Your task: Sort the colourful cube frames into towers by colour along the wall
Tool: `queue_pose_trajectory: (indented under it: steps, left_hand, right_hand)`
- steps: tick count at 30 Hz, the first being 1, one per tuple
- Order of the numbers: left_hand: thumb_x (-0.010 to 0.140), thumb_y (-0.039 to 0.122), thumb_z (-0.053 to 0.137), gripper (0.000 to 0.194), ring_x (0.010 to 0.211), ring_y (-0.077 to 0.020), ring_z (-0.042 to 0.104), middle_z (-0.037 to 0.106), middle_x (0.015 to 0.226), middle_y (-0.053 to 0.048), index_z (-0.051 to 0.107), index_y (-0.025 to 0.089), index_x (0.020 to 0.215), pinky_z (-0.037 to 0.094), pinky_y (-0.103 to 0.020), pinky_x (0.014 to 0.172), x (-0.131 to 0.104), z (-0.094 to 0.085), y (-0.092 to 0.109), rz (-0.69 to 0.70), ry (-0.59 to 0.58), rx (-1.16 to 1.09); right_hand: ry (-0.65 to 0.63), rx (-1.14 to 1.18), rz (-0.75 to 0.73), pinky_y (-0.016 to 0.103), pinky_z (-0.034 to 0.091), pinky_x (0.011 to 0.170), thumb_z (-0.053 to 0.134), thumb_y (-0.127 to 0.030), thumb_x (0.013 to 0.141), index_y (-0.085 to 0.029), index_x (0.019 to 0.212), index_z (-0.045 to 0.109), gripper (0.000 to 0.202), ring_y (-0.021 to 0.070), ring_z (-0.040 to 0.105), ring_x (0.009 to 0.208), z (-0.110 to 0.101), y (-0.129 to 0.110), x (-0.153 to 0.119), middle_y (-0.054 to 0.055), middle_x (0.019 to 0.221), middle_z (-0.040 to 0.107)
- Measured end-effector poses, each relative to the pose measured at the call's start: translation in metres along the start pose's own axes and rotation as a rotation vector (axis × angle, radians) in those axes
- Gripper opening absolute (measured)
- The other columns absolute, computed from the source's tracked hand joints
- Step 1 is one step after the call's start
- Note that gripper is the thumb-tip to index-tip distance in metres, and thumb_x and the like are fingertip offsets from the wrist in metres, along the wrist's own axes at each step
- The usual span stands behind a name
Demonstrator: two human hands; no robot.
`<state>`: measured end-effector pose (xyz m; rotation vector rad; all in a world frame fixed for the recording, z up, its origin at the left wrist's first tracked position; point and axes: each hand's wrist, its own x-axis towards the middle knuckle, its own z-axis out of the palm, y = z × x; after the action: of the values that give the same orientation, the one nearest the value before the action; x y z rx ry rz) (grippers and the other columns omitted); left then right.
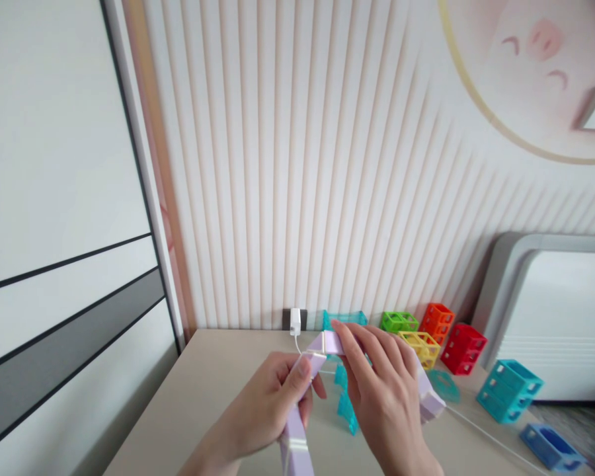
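Observation:
My left hand (277, 396) is closed around a lilac segmented strip (296, 441), its thumb pressing on one block. The strip's blocks are joined end to end with pale seams, and it bends at an angle between my hands. My right hand (384, 383) curls over the strip's other side, fingers laid along it; its far end shows past the wrist on the right. Part of the strip is hidden under my fingers. Behind and below my hands, translucent teal pieces (346, 403) lie on the table (218, 377).
Along the wall stand green (399, 321), yellow (423, 349), orange (436, 320) and red (463, 348) blocks. Teal (510, 390) and blue (553, 447) blocks sit at right. A white charger (295, 321) is plugged in behind, with its cable crossing the table.

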<state>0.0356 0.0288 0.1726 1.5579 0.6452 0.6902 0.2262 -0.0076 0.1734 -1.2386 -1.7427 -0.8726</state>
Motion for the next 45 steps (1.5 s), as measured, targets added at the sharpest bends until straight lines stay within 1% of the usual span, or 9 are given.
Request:
queue_pose_trajectory:
  steps: [4,8,12,16,19,24,32,40,45]
  left_hand:
    - [0.086,0.086,0.04,0.079,0.032,-0.0079,0.031,0.041,0.037,0.004,0.066,0.015,0.065,0.018,-0.024,0.037,-0.003,-0.012,0.003,-0.161,-0.06,-0.142]
    - [0.087,0.078,0.052,0.073,0.03,-0.006,0.03,0.043,0.036,0.004,0.075,0.01,0.078,0.017,-0.023,0.037,-0.005,-0.019,0.005,-0.175,-0.112,-0.279]
    - [0.086,0.062,0.068,0.056,0.038,-0.0068,0.049,0.072,0.069,-0.006,0.074,0.012,0.111,0.028,-0.018,0.036,-0.007,-0.019,0.007,-0.023,-0.074,-0.653]
    - [0.09,0.044,0.072,0.049,0.074,-0.0152,0.07,0.076,0.101,-0.015,0.069,0.012,0.128,0.053,-0.021,0.061,-0.014,-0.013,0.014,0.05,0.014,-0.817]
    - [0.09,0.035,0.074,0.043,0.086,-0.0193,0.071,0.076,0.107,-0.018,0.071,0.01,0.124,0.056,-0.026,0.074,-0.018,-0.011,0.018,0.057,0.091,-0.769]
    - [0.094,0.035,0.069,0.042,0.071,-0.0134,0.063,0.074,0.109,-0.015,0.066,0.015,0.131,0.048,-0.024,0.06,-0.015,-0.02,0.013,0.145,0.156,-0.532]
    - [0.104,0.042,0.053,0.047,0.068,-0.0114,0.053,0.066,0.1,-0.009,0.054,0.019,0.145,0.042,-0.025,0.061,-0.015,-0.034,0.005,0.223,0.125,-0.231]
    - [0.103,0.05,0.05,0.063,0.071,-0.0145,0.049,0.053,0.078,0.0,0.038,0.019,0.156,0.043,-0.029,0.071,-0.017,-0.034,0.006,0.172,0.115,-0.012]
    - [0.104,0.048,0.049,0.059,0.077,-0.0145,0.049,0.056,0.089,-0.002,0.038,0.024,0.157,0.044,-0.027,0.074,-0.018,-0.033,0.001,0.2,0.139,0.071]
  right_hand:
    - [0.079,-0.068,-0.136,0.042,0.038,0.099,0.053,-0.007,0.1,-0.025,0.126,0.068,0.034,0.0251,0.068,0.108,-0.002,0.011,-0.005,0.006,0.114,0.079]
    - [0.112,-0.095,-0.18,0.04,0.039,0.094,0.063,-0.009,0.097,-0.026,0.125,0.069,0.034,0.0247,0.07,0.105,-0.005,0.017,-0.011,0.004,0.112,0.08]
    - [0.112,-0.155,-0.048,0.042,0.04,0.092,0.063,-0.008,0.096,-0.029,0.125,0.068,0.036,0.0259,0.072,0.102,-0.008,0.016,-0.01,0.004,0.11,0.08]
    - [0.075,-0.187,0.021,0.044,0.04,0.093,0.061,-0.007,0.096,-0.026,0.125,0.066,0.035,0.0265,0.071,0.099,-0.013,0.011,-0.003,0.006,0.107,0.078]
    - [0.007,-0.152,0.022,0.044,0.043,0.094,0.059,-0.011,0.097,-0.02,0.12,0.065,0.025,0.0283,0.069,0.098,-0.018,0.007,0.001,0.009,0.102,0.076]
    - [-0.106,0.038,0.051,0.034,0.052,0.078,0.048,-0.019,0.101,-0.021,0.1,0.061,0.013,0.0224,0.07,0.079,-0.027,0.005,-0.001,0.006,0.088,0.072]
    - [-0.465,0.375,0.16,0.023,0.058,0.065,0.057,-0.037,0.101,-0.03,0.134,0.06,0.034,0.0177,0.077,0.079,-0.035,0.0,-0.007,0.002,0.105,0.077]
    - [-0.592,0.468,0.305,0.021,0.049,0.058,0.04,-0.04,0.109,-0.025,0.094,0.068,0.035,0.0148,0.068,0.063,-0.037,-0.001,0.005,0.0,0.075,0.071]
    - [-0.573,0.499,0.318,0.022,0.051,0.06,0.044,-0.04,0.107,-0.027,0.112,0.067,0.027,0.0154,0.071,0.069,-0.036,0.0,0.003,0.001,0.086,0.075]
